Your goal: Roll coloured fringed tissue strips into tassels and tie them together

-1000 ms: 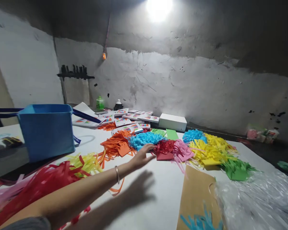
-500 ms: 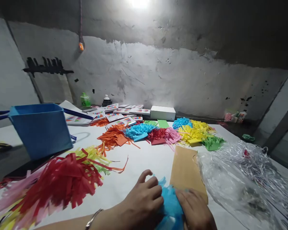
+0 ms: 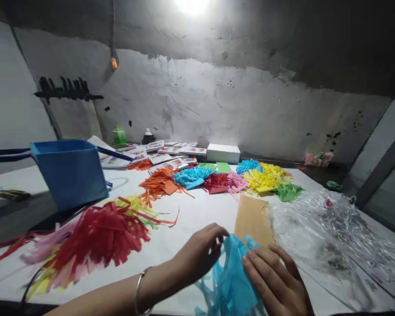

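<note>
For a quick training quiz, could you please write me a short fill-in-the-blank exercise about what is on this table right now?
1. Both hands, left hand and right hand, hold fringed paper coloured ____.
2. The brown paper bag lies just beyond the ____ hand.
3. The fabric box at the left is ____.
4. A bracelet circles the ____ wrist.

Missing words: blue; right; blue; left

Fringed paper bundle (image 3: 232, 281) between both hands at table's (image 3: 197, 215) near edge; bag (image 3: 70, 171) at left; plastic sheeting (image 3: 329, 237) at right; box (image 3: 223, 153) behind.
</note>
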`<state>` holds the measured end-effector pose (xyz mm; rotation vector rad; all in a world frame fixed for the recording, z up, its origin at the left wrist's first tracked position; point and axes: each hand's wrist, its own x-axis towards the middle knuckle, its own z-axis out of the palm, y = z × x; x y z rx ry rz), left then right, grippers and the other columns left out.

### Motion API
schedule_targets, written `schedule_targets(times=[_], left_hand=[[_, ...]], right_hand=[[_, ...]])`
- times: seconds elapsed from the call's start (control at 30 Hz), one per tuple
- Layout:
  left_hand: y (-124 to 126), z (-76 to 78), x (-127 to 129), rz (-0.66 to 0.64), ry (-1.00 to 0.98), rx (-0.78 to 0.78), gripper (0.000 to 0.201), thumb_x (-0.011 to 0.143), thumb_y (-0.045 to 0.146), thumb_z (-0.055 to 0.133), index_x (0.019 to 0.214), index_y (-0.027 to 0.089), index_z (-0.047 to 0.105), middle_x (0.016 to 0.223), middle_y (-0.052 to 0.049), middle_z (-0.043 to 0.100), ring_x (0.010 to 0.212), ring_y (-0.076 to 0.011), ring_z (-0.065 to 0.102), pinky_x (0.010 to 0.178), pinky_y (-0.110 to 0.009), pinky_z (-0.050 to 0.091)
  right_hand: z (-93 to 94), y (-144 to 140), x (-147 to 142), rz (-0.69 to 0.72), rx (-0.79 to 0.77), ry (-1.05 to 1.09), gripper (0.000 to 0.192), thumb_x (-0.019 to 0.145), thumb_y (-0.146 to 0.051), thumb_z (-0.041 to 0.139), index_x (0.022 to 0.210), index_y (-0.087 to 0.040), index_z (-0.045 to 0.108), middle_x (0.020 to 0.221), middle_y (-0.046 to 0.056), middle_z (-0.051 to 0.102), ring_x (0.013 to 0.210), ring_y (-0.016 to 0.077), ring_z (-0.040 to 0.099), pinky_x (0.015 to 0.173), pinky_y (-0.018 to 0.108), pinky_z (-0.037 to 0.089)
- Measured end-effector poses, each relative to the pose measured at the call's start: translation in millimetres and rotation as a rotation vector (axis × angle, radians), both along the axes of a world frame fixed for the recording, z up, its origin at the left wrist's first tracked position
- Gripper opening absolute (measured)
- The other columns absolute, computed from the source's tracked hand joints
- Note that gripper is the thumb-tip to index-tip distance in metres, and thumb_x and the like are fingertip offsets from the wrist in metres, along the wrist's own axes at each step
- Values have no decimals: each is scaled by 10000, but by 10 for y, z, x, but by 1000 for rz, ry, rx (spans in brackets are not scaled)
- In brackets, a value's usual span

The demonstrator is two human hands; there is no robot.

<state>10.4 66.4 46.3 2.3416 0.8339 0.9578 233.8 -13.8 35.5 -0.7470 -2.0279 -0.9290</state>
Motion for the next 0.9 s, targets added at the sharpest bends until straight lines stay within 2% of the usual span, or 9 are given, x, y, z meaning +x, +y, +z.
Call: schedule_targets(times=[0.1, 0.23, 0.37, 0.47, 0.57, 0.6, 0.7, 0.77, 0.9], left_hand=[[25, -20, -73, 80, -10, -76, 180, 871, 143, 510, 1006, 184, 621, 939, -77, 670, 816, -197, 612, 743, -319, 485], [-135, 0, -19, -80, -109, -389, 500, 838, 354, 696, 1277, 199, 513, 946, -48, 684, 850, -196, 596, 773, -315, 460], [-260, -108, 58, -224, -424, -774, 461, 726, 338, 826, 1113, 190, 624, 848, -17, 645, 799, -162, 569, 732, -273, 431], [-153, -136, -176, -437, -534, -963, 369, 685, 412, 864, 932, 184, 711, 774, -26, 664, 722, -164, 601, 695, -278, 444], [86, -76, -519, -813, -245, -977, 583, 642, 678, 790, 888, 148, 778, 750, -101, 708, 727, -254, 654, 760, -392, 494], [165, -48, -592, -834, -150, -944, 662, 661, 733, 736, 938, 133, 785, 808, -134, 730, 780, -287, 669, 805, -425, 496], [309, 6, -574, -475, -158, -754, 639, 806, 681, 646, 1201, 182, 709, 1175, -154, 709, 1085, -308, 619, 974, -441, 439], [315, 3, -406, -280, -238, -691, 552, 850, 640, 626, 1185, 209, 706, 1244, -116, 681, 1167, -288, 564, 1019, -423, 402], [219, -55, -62, -347, -313, -769, 676, 735, 785, 619, 796, 122, 736, 841, -82, 702, 870, -252, 615, 855, -361, 465]], right_hand=[[40, -60, -5, -3, 27, 57, 424, 1031, -87, 312, 1039, -108, 735, 963, 84, 784, 986, 182, 725, 1111, 398, 390], [-27, -53, -120, -2, 51, 23, 358, 1016, -78, 381, 999, -94, 739, 922, 88, 783, 935, 195, 732, 1060, 402, 426], [-171, -9, -152, 11, 35, 62, 355, 1023, -100, 371, 1053, -79, 725, 958, 100, 777, 969, 210, 715, 1054, 423, 418], [-212, -12, -11, -63, -60, 36, 338, 1018, -97, 378, 1120, -70, 700, 1012, 109, 768, 994, 220, 705, 1074, 435, 386], [-188, -46, 125, -82, -60, 71, 327, 1012, -75, 383, 1131, -65, 687, 1003, 118, 766, 993, 211, 700, 1074, 435, 370], [-173, -57, 141, -68, -54, 86, 325, 1008, -63, 382, 1132, -60, 683, 999, 125, 765, 1000, 209, 697, 1065, 434, 373], [-128, -72, 103, -7, -60, 119, 316, 991, -33, 395, 1145, -49, 671, 1004, 141, 760, 1041, 209, 681, 1042, 439, 388], [-109, -65, 40, 23, -71, 103, 308, 988, -41, 414, 1169, -49, 663, 1028, 141, 756, 1074, 214, 670, 1046, 444, 386], [-112, -44, -38, 43, -72, 126, 311, 969, -17, 431, 1179, -40, 658, 1031, 145, 751, 1071, 218, 666, 1039, 454, 390]])
